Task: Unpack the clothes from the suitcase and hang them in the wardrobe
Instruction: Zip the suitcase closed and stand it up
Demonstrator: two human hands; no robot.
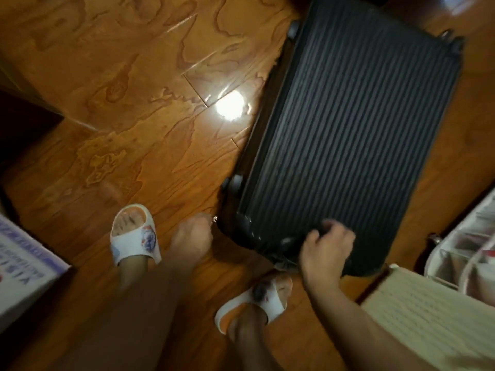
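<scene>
The black ribbed hard-shell suitcase [348,135] lies flat and closed on the glossy wooden floor [120,89], its ridged shell facing up and its long axis running from the person's feet away toward the top of the view, tilted a little to the right. Small dark wheels show at its left edge, one near the top corner [293,29] and one near the lower corner [235,183]. The right hand [325,250] rests on the near end of the case with its fingers curled over the edge there, apparently gripping it, though blur hides what exactly lies under the fingertips. The left hand [191,236] is just beside the case's near left corner, its fingers bunched together as if pinching a small shiny metal piece [214,218] at their tips; blur makes it impossible to tell whether that is a zipper pull. Below the hands, the person's feet wear white open-toed slippers with a printed pattern, the left one [134,234] well apart from the case and the right one [265,295] just below its near edge. A white cardboard box [24,266] with blue print sits at the left edge, a cream woven surface [428,306] at the lower right, and above it a pale fabric organizer [466,253] with divided compartments. A bright light reflection [230,108] glares on the floor beside the suitcase.
</scene>
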